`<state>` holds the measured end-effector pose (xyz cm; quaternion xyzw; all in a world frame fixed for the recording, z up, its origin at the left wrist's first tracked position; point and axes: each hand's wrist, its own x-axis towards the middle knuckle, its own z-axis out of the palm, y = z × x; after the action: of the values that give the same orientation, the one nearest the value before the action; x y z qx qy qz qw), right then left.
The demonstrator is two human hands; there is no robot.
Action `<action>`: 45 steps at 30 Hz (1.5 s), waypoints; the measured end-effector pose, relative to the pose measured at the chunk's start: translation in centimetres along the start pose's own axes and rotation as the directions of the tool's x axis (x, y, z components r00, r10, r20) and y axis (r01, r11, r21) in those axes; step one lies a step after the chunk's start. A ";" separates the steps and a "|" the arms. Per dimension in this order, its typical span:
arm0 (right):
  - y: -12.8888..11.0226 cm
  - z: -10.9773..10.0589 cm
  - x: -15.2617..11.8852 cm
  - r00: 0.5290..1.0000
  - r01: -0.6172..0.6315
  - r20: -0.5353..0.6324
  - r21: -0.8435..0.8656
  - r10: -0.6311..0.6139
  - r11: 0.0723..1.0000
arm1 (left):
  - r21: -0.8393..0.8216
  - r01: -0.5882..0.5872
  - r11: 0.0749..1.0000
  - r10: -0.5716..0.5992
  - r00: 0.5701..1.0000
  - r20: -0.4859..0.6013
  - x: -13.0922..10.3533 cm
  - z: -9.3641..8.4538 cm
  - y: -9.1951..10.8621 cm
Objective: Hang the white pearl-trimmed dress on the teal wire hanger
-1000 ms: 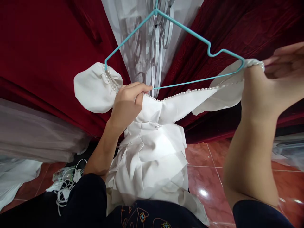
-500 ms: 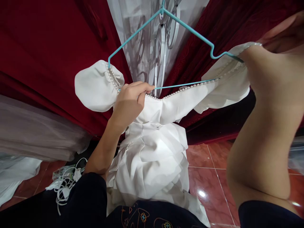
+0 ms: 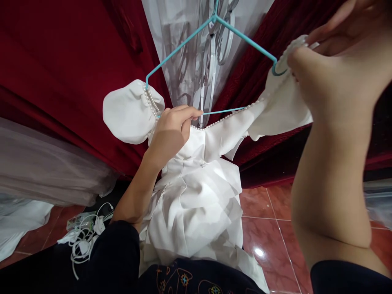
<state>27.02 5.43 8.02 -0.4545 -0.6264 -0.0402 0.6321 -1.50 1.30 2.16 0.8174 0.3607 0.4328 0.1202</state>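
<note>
A white dress (image 3: 196, 204) with pearl-beaded neckline hangs on a light blue hanger (image 3: 180, 47). One puffed sleeve (image 3: 125, 112) hangs at the hanger's left end. My left hand (image 3: 173, 130) is closed around the hanger's lower bar and the dress's neckline beside that sleeve. At the upper right my right hand (image 3: 339, 61) pinches the beaded edge of the other sleeve (image 3: 284, 106), which is pulled up around the hanger's right notch. The hanger's right tip is hidden by the sleeve and hand.
Dark red curtains (image 3: 61, 53) hang on both sides of a white drape with a white metal frame (image 3: 210, 69). White cables (image 3: 81, 245) lie coiled at the lower left. Red tiles (image 3: 266, 232) show at the lower right, and pale tulle (image 3: 45, 163) hangs at the left.
My right hand has moved left and slightly up, drawing the right sleeve's beaded edge inward over the hanger's notch. My left hand keeps its hold; the hanger and left sleeve sit slightly further right in view.
</note>
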 end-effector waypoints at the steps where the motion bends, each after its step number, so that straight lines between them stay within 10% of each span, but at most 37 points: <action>1: -0.5 0.7 0.0 0.999 0.038 -0.002 0.054 -0.038 0.998 | 0.016 -0.003 1.000 0.003 1.000 -0.002 0.0 0.0 0.0; 8: -4.7 1.4 -5.3 0.973 0.176 0.071 0.379 -0.218 0.908 | 0.033 0.012 0.999 -0.012 1.000 -0.004 -0.1 -0.2 0.3; 12: -4.5 2.8 -9.2 0.891 0.206 0.373 0.173 -0.257 0.963 | 0.055 -0.007 0.998 0.008 1.000 -0.011 -0.2 0.1 0.3; 15: -2.7 4.6 -11.2 0.891 0.274 0.362 0.053 -0.274 0.960 | 0.092 -0.064 0.994 0.066 0.998 -0.024 -0.4 0.5 0.2; 22: -2.2 6.3 -12.5 0.965 0.226 0.116 0.099 -0.237 0.969 | 0.373 -0.003 0.928 0.224 0.804 -0.551 -0.2 -1.5 -0.4; 29: -2.6 5.8 -11.8 0.966 0.129 0.230 -0.018 -0.121 0.992 | 0.231 0.049 0.972 0.057 0.901 -0.430 0.2 -6.0 -5.7; 35: -2.8 6.1 -11.5 0.966 0.079 0.249 -0.014 -0.073 0.997 | 0.204 0.163 0.965 0.045 0.665 -0.745 -1.9 -10.5 -8.3; 38: -2.9 6.5 -11.7 0.971 0.077 0.226 -0.012 -0.073 0.997 | 0.134 0.272 0.953 -0.122 0.748 -0.652 -5.2 -11.2 -8.6; 41: -2.9 7.0 -11.9 0.979 0.094 0.184 -0.015 -0.090 0.995 | 0.133 0.356 0.925 -0.301 0.899 -0.317 -7.9 -10.2 -7.3; 45: -2.8 7.7 -12.1 0.983 0.115 0.148 -0.040 -0.108 0.993 | 0.157 0.184 0.970 -0.178 0.983 -0.048 -7.6 -6.9 -3.6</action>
<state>16.94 2.35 -2.05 -0.4356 -0.6943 -0.0573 0.5701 -11.50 -2.25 -0.31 0.7807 0.4694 0.4032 0.0868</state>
